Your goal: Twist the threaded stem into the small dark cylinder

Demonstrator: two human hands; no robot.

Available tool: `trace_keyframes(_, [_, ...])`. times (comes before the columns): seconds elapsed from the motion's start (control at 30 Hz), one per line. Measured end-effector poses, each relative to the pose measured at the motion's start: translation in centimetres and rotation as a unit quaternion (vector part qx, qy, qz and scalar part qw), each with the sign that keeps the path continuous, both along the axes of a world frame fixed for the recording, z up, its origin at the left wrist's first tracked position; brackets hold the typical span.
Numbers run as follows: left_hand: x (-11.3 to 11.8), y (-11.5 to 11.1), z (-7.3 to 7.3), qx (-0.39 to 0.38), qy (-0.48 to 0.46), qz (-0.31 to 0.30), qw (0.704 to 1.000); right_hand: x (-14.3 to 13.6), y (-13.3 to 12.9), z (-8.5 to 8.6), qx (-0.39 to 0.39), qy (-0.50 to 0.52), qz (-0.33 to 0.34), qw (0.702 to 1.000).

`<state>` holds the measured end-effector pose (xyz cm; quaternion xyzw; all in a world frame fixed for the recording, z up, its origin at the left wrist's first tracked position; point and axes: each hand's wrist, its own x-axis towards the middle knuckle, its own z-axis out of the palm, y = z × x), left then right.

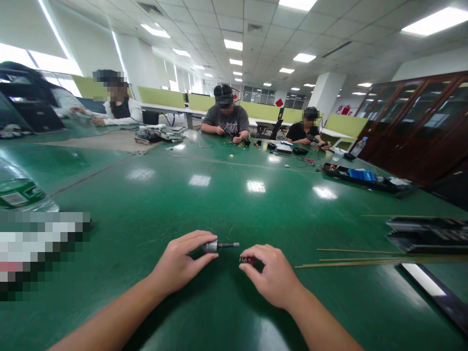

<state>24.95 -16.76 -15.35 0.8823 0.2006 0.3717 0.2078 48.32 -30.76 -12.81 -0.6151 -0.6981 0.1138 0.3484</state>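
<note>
- While two hands are facing each other over the table (226, 207), the left hand (175, 263) is keeping its fingers (195, 239) closed on a metal cylinder (210, 246), shaft (229, 244) pointing right.
- The right hand (280, 280) is pinching a small metal piece (244, 260) near the shaft's tip; the parts are sitting apart, unjoined.
- Toward the table's right edge, a black tray (377, 185) is holding blue items (361, 175).
</note>
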Motion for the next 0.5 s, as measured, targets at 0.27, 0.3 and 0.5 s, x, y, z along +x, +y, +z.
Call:
trace_keyframes(0.27, [0.1,-0.1,0.5,-0.003,0.033,0.001,0.999,0.6,0.0,0.0,-0.007,0.019,-0.008,1.000])
trace_keyframes(0.3, [0.1,0.0,0.7,-0.004,0.048,0.003,0.999,0.7,0.0,0.0,-0.013,0.020,-0.004,1.000])
trace_keyframes(0.5, [-5.0,2.6,1.4,-0.011,0.074,0.139,0.987,1.4,-0.1,0.0,-0.031,0.036,-0.006,0.999])
